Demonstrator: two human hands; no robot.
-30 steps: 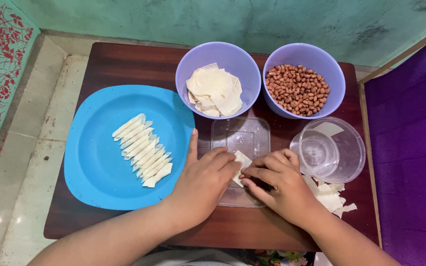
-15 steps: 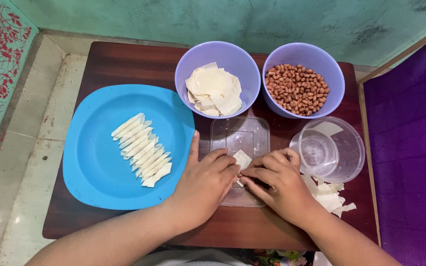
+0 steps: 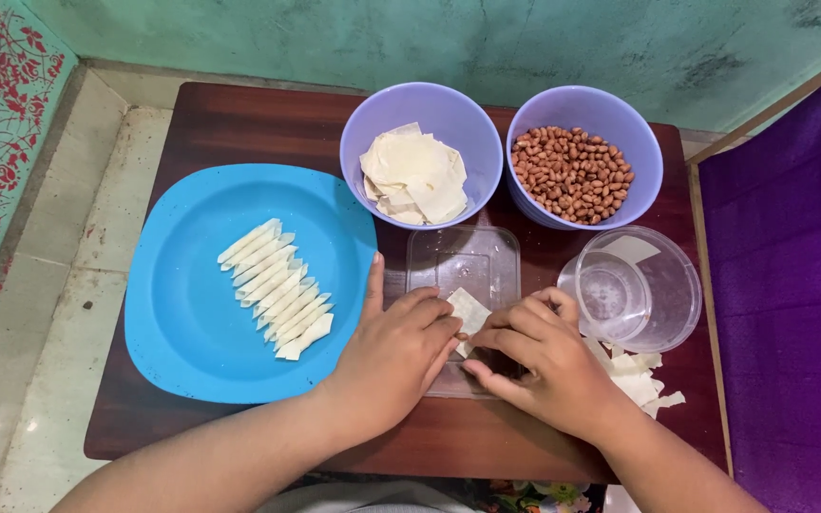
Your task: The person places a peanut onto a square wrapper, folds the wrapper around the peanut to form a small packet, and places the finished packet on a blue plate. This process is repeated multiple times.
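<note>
Rolls: about a dozen finished on blue plate. Left hand and right hand pinch one wrapper near tabletop's front edge; bowl of wrappers remains.

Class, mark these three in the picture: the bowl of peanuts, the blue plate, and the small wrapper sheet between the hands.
bowl of peanuts (image 3: 643,152), head view, right rim
blue plate (image 3: 182,323), head view, bare left part
wrapper sheet (image 3: 470,309), head view, its visible middle

Single head-worn view, looking steeply down, close over a small brown table, wall beyond
</note>
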